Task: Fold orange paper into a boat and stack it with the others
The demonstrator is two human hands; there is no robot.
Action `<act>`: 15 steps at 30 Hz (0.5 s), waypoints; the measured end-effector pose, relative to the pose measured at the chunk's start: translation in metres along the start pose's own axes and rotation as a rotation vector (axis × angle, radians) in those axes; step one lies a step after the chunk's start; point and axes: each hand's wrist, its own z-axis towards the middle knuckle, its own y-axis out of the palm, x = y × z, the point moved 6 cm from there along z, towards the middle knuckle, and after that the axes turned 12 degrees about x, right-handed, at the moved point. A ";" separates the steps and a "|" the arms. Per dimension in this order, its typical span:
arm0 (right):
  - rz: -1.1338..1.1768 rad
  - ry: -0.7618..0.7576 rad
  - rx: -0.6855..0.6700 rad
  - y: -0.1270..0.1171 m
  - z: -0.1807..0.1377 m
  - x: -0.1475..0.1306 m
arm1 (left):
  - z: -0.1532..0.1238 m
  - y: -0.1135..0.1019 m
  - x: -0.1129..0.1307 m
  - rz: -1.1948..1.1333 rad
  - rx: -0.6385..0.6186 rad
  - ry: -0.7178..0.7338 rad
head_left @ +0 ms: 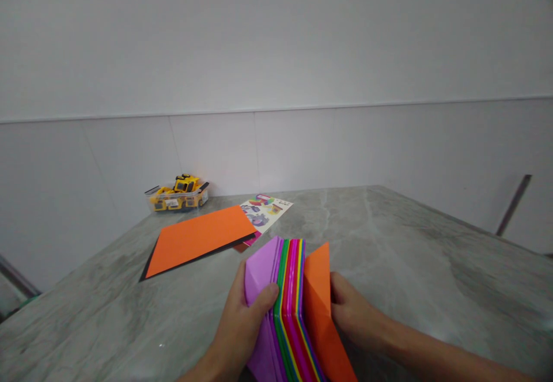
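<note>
Close in front of me at the bottom centre is a thick bundle of folded coloured paper (pixel 290 307), its layered edges facing me in green, yellow, red, pink and blue. My left hand (pixel 248 313) is closed on the bundle's lilac side, thumb pressed near the layered edges. On the opposite side, my right hand (pixel 352 313) grips the orange outer sheet (pixel 319 290), which stands a little apart from the layers. The right fingertips are hidden behind that sheet, and the bundle's lower end runs out of view.
Orange card (pixel 199 238) lies over a black sheet on the grey marbled table (pixel 389 255). Partly under it is a printed leaflet (pixel 268 212). At the far left stands a clear plastic box (pixel 177 202) with yellow toy vehicles. White walls (pixel 302 151) border the table.
</note>
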 end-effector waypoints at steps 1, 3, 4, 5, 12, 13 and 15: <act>0.007 0.006 -0.020 0.003 -0.003 0.000 | -0.002 0.001 -0.001 -0.001 -0.006 -0.004; 0.039 0.044 -0.063 0.009 -0.010 -0.001 | -0.006 0.002 -0.004 -0.001 -0.015 -0.026; 0.068 0.073 -0.085 0.012 -0.014 -0.001 | -0.008 0.003 -0.006 -0.002 -0.022 -0.034; 0.100 0.099 -0.106 0.015 -0.016 -0.002 | -0.010 0.003 -0.006 -0.002 -0.031 -0.036; 0.056 0.104 -0.156 0.020 -0.023 -0.016 | -0.014 0.003 -0.008 0.026 -0.027 0.006; 0.036 0.090 -0.172 0.022 -0.024 -0.018 | -0.015 0.002 -0.010 0.031 -0.010 0.005; 0.013 0.043 -0.185 0.027 -0.024 -0.022 | -0.016 -0.002 -0.013 0.052 0.032 0.006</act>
